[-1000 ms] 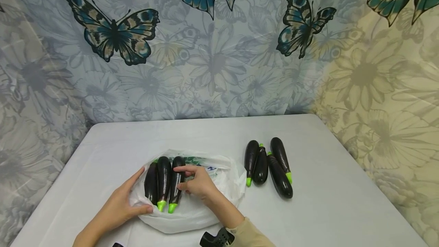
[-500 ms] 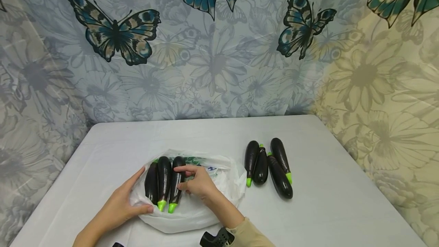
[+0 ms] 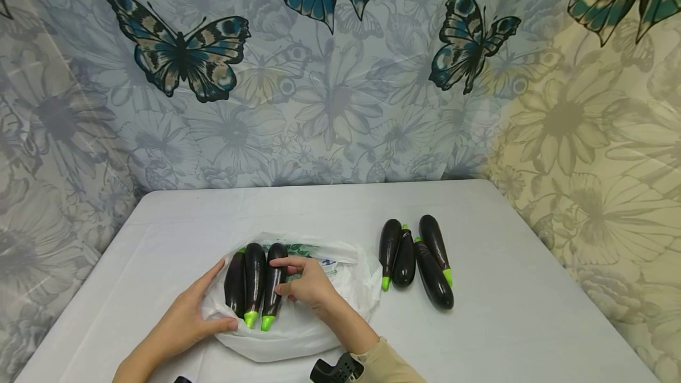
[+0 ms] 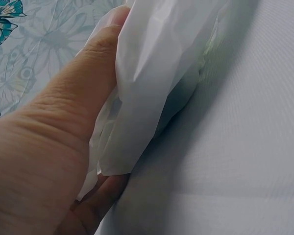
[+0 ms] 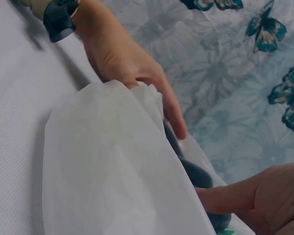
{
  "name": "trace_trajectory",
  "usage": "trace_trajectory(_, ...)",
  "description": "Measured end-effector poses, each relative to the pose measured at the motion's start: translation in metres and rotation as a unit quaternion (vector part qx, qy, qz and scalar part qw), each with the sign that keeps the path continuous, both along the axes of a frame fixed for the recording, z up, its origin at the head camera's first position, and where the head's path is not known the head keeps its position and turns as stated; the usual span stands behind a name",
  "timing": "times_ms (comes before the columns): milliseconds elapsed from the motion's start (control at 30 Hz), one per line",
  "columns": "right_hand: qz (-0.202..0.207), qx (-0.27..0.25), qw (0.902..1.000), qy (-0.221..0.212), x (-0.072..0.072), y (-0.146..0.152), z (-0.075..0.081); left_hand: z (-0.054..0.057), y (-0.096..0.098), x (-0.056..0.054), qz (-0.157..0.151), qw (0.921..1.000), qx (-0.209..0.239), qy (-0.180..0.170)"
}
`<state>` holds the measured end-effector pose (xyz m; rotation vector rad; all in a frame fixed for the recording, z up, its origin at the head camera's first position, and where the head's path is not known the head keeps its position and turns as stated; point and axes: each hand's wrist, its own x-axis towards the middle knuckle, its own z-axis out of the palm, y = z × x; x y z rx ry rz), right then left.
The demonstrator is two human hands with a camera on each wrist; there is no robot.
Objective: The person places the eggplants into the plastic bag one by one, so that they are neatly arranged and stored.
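A white plastic bag lies on the table with its mouth spread; three dark eggplants show inside. My right hand pinches the rightmost of them, an eggplant with a green stem end toward me, between thumb and index finger. Beside it lie the middle eggplant and the left eggplant. My left hand holds the bag's left edge, thumb at the near rim and fingers along the far side. The left wrist view has this thumb and fingers around the plastic. Plastic hides part of the right wrist view.
Several more eggplants lie on the white-covered table, right of the bag. Behind the table hangs a cloth backdrop with butterflies and flowers. A black wrist device sits at my right sleeve.
Both hands, the bag and the eggplants keep their places. Only the head view shifts very slightly.
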<state>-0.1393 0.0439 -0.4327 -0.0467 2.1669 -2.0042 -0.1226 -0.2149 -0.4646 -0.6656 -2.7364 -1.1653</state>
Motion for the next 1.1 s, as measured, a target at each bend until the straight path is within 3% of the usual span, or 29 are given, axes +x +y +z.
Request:
trace_trajectory(700, 0.037, 0.009, 0.9987, -0.033, -0.001, 0.008, 0.008, 0.003, -0.001, 0.000, -0.004, 1.0000, -0.004, -0.005)
trace_trajectory(1100, 0.038, -0.008, 0.9979, -0.051, -0.007, 0.022, 0.016, 0.002, 0.000, -0.001, -0.006, 1.0000, -0.004, -0.001)
